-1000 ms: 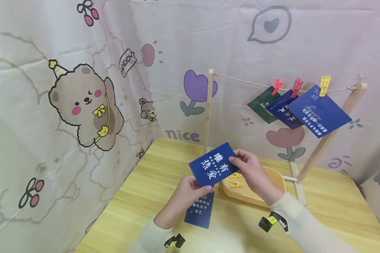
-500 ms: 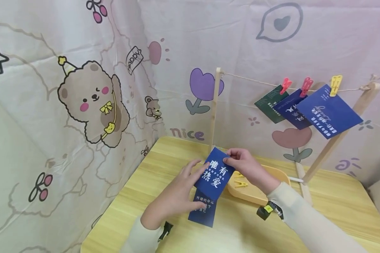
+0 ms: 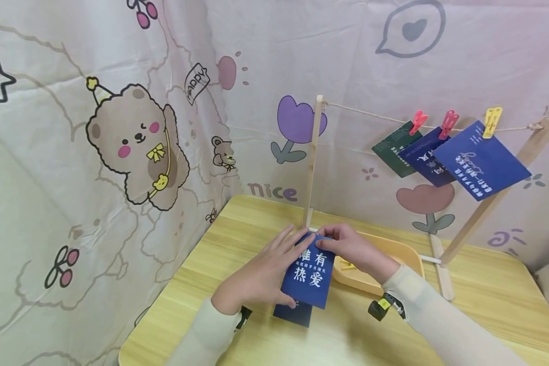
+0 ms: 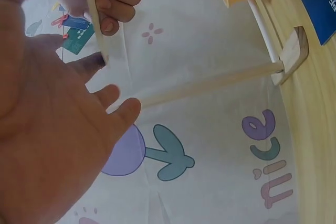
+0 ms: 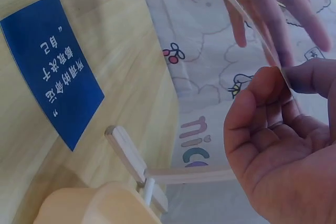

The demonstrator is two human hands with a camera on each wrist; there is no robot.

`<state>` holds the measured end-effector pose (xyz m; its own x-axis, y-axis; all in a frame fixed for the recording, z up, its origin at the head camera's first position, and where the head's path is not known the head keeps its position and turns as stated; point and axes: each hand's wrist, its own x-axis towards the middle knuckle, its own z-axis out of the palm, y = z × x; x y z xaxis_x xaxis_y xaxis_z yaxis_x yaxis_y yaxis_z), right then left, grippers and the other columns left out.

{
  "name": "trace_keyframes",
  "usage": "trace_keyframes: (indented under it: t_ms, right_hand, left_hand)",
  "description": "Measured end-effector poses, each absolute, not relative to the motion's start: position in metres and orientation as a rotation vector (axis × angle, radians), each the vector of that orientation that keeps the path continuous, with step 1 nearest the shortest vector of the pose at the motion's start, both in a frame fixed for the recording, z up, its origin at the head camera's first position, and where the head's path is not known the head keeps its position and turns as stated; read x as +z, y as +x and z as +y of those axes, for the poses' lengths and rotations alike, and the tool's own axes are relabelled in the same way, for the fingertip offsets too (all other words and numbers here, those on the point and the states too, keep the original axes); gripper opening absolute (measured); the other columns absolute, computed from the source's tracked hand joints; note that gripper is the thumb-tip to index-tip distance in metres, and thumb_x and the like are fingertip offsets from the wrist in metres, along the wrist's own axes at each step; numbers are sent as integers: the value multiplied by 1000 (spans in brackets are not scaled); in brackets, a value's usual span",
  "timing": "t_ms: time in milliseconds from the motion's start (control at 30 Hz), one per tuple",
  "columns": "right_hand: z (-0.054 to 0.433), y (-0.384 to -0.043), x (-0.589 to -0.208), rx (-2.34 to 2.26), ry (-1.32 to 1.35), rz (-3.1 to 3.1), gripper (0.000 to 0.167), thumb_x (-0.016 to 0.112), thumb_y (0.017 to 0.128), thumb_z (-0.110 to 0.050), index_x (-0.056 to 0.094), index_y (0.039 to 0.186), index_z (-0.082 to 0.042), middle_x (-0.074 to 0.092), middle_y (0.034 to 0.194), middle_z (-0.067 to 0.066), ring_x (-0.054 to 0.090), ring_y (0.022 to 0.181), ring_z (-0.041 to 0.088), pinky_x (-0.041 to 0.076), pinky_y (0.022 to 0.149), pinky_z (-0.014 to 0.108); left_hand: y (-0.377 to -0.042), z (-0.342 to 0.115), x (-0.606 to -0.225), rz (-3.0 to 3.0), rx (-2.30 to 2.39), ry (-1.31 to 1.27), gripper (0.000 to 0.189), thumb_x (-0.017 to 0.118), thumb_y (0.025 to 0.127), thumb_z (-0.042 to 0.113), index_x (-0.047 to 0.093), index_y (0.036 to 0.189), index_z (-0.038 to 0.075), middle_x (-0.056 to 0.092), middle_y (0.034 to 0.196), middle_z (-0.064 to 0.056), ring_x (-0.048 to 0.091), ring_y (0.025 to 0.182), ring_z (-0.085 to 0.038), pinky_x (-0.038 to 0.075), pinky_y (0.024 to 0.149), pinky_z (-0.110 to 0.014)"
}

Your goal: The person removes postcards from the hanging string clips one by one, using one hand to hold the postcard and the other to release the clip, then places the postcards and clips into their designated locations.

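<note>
A blue card [image 3: 317, 295] with large white characters hangs upright above the table, its upper right corner pinched between the thumb and fingers of my right hand [image 3: 352, 251]. My left hand [image 3: 258, 274] has its fingers extended and spread along the card's left side, and the index fingertip reaches the card's top. Seen edge-on, the card [image 4: 94, 17] passes close to the left fingers in the left wrist view. Under it, another blue card [image 5: 55, 72] lies flat on the table, mostly covered in the head view.
A yellow tray [image 3: 414, 254] with yellow clothespins [image 3: 346, 264] stands behind my right hand. Beyond it is a wooden rack [image 3: 314, 162] with a string. A green card [image 3: 395, 152] and two blue cards [image 3: 480, 162] hang there by clothespins. A printed curtain [image 3: 256, 46] encloses the table.
My left hand has let go of the card's lower corner and spread its fingers beside it. The card has turned from slanted to nearly upright and come lower, still in my right hand.
</note>
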<state>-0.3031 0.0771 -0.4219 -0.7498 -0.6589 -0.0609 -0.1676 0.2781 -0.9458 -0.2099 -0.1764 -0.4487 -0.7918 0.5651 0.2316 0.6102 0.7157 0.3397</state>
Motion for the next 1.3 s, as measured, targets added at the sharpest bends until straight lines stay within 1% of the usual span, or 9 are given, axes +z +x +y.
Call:
trace_keyframes:
  t_ms: [200,333,467,533,633,733,800,900,1300]
  right_hand:
    - [77,-305,-432,-1473,-720,2083,23,63,108,-10,70,120,7,78,100,11,75,86,19,66,82,29]
    - [78,-305,-434,-1471,-697,2145,27,63,109,-17,70,122,6,77,105,16,73,88,20,66,82,33]
    - [87,-307,-438,-1524,-608,2316,38,63,112,-29,67,130,4,75,118,18,70,100,23,65,88,37]
    - [95,-306,-442,-1569,-542,2392,42,62,112,-33,66,133,3,73,124,19,70,109,28,65,92,39]
    - [105,-302,-447,-1613,-477,2471,45,62,112,-37,66,135,2,73,127,19,69,116,31,64,93,34]
    - [112,-298,-451,-1624,-474,2522,42,62,112,-36,68,132,1,73,125,18,69,112,27,64,92,30]
    - [114,-294,-452,-1617,-487,2549,39,63,112,-35,70,129,-1,74,121,16,70,107,23,63,89,28]
    - [116,-290,-453,-1590,-511,2584,34,63,112,-34,71,127,-5,74,118,13,69,103,21,63,88,28]
    - [121,-283,-460,-1608,-566,2610,26,66,110,-27,72,124,-6,75,114,9,69,106,23,59,87,25]
  left_hand:
    - [-216,-176,-452,-2862,-664,-990,164,109,58,42,-7,173,43,-7,183,9,-1,171,-33,32,128,-68]
    - [-218,-178,-455,-2926,-680,-975,164,110,58,39,-8,172,46,-2,183,9,1,171,-32,31,129,-67]
    - [-221,-182,-467,-3071,-638,-931,161,109,58,40,-6,171,49,4,184,3,5,170,-38,34,126,-69]
    - [-225,-183,-478,-3130,-601,-950,160,109,58,41,-4,172,49,9,184,-3,10,169,-41,33,126,-70]
    - [-233,-185,-498,-3168,-588,-1009,161,108,55,44,-2,172,48,19,181,-10,18,166,-41,32,128,-68]
    - [-239,-188,-516,-3183,-591,-1052,162,108,53,49,0,174,45,25,178,-13,24,163,-36,34,130,-62]
    - [-240,-190,-524,-3208,-614,-1038,161,108,53,50,2,174,44,25,177,-14,24,163,-36,35,129,-62]
    - [-240,-192,-533,-3233,-646,-1006,159,108,55,51,5,175,42,23,178,-14,22,164,-37,35,128,-64]
    - [-248,-190,-548,-3261,-609,-969,156,107,57,54,4,175,43,14,182,-13,15,166,-43,30,129,-68]
